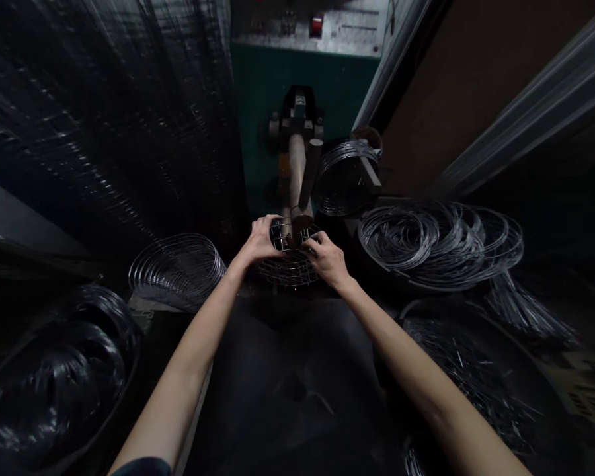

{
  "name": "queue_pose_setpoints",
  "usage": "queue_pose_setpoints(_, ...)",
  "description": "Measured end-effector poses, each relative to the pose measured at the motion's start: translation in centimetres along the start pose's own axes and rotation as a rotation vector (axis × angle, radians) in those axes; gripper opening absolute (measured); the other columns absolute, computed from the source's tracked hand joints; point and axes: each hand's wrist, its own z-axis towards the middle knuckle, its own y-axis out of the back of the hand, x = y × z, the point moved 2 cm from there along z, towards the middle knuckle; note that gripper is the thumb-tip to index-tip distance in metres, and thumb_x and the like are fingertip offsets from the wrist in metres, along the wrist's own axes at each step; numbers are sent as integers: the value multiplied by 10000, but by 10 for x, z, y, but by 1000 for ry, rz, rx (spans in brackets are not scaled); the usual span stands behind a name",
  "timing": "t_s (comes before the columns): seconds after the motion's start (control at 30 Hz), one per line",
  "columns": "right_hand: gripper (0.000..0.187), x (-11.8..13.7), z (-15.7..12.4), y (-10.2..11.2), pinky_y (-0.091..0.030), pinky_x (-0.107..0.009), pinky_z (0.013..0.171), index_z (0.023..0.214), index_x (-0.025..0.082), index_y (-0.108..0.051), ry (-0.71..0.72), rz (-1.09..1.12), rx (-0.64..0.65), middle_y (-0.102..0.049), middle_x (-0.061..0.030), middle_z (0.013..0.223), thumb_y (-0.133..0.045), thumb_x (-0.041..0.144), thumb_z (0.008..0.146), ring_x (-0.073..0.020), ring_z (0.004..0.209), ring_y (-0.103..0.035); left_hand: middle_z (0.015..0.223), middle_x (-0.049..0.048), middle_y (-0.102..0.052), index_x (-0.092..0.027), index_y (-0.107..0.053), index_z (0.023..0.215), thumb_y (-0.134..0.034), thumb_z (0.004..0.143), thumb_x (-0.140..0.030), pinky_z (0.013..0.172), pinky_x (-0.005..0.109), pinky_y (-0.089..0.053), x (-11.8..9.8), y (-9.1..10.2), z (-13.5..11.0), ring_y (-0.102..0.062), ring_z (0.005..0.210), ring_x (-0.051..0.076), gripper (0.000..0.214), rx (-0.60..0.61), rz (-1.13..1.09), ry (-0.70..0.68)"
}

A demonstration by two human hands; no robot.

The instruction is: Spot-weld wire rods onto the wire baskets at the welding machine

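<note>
Both hands are at a round wire basket (293, 272) of crossed metal wires, under the electrode arm of a spot welding machine (298, 173). My left hand (264, 239) grips the basket's left side, thumb and fingers bent over its edge. On the right side my right hand (325, 256) is closed with thumb and fingers pinched at the wires. The arm's tip comes down inside the basket between my hands. Small orange specks show just below the basket. Dim light hides the basket's underside.
Wire rings (441, 241) fill a round tub at right, with short wire pieces (469, 360) in another below. More rings (176, 268) stand at left, above coiled wire (64, 383). A ring bundle (347, 173) hangs beside the machine. Its panel has a red switch (317, 26).
</note>
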Motion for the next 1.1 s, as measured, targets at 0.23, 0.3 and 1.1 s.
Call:
queue_pose_setpoints(0.23, 157, -11, 11, 3, -419, -243, 618, 972, 239, -688, 16, 114, 32, -594, -40, 926, -595, 311, 869, -161, 784, -587, 1349, 128, -396, -236, -328, 1403, -921, 409, -374, 1066, 537, -311, 6, 4, 5, -358, 1252, 374, 1166, 60, -109, 1)
queue_pose_setpoints(0.3, 189, -20, 19, 9, -448, -256, 674, 1016, 236, -682, 18, 178, 4, -610, -44, 927, -599, 306, 862, -172, 806, -597, 1448, 136, -316, -256, -238, 1458, -917, 418, -433, 1111, 542, -260, 18, 10, 1, -292, 1332, 382, 1254, 92, -223, -3)
queue_pose_setpoints(1.1, 305, -107, 25, 19, -496, -359, 841, 1057, 225, -682, -80, 282, 19, -703, -94, 1018, -522, 401, 866, -225, 924, -651, 1460, 157, -362, -218, -268, 1454, -751, 639, -597, 1107, 469, -327, 93, 21, -37, -319, 1377, 310, 1021, 61, -452, 163)
